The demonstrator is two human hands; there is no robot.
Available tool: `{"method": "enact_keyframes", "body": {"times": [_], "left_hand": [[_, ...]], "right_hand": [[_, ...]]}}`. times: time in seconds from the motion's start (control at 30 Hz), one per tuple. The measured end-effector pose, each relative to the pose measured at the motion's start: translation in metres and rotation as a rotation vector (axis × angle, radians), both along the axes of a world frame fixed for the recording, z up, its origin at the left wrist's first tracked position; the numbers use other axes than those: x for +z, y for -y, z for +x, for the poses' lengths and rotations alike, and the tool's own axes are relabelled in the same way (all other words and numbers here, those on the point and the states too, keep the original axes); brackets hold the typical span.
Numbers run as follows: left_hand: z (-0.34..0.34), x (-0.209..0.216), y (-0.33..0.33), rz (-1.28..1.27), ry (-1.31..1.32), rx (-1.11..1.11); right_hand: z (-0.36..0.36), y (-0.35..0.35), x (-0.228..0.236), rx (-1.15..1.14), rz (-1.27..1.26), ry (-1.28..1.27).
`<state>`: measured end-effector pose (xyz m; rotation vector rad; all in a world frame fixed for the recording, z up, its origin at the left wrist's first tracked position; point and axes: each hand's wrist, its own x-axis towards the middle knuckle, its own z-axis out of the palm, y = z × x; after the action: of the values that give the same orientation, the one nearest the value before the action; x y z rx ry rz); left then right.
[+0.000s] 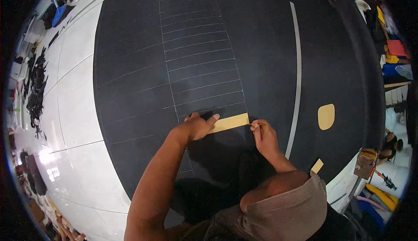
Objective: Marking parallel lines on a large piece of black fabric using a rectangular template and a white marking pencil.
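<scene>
L hand: thumb & fingers apart, resting over L end of yellow strip; nothing clenched.
R hand: pinching thin tool, tip at strip's R end.
Strip's spot: flat on blk sheet, approx. ctr, R end tilted slightly up-frame.
Sheet: ruled w/ thin white lines, ladder-like.
R side: long grey bar, then rounded yellow pc..
Floor: white tile, far L.

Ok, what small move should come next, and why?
Probably slide the thin tool along the yellow strip: the right hand has the tool at the strip's right end, the left hand rests on the strip, and pale lines cross the black sheet.
</scene>
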<state>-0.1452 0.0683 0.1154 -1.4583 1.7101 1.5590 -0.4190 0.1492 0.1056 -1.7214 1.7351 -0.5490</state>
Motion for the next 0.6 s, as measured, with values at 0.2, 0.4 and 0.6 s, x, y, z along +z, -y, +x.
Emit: {"method": "enact_keyframes", "body": {"times": [0.2,0.4,0.6], "left_hand": [[-0.004,0.004,0.001,0.007,0.032,0.013],[-0.001,0.004,0.0,0.022,0.04,0.025],[-0.002,0.0,0.001,-0.024,0.021,0.05]], "right_hand": [[-0.001,-0.003,-0.004,-0.078,0.019,0.074],[-0.001,-0.003,-0.005,-0.068,0.007,0.044],[0.025,-0.004,-0.012,0.167,-0.214,-0.07]]}}
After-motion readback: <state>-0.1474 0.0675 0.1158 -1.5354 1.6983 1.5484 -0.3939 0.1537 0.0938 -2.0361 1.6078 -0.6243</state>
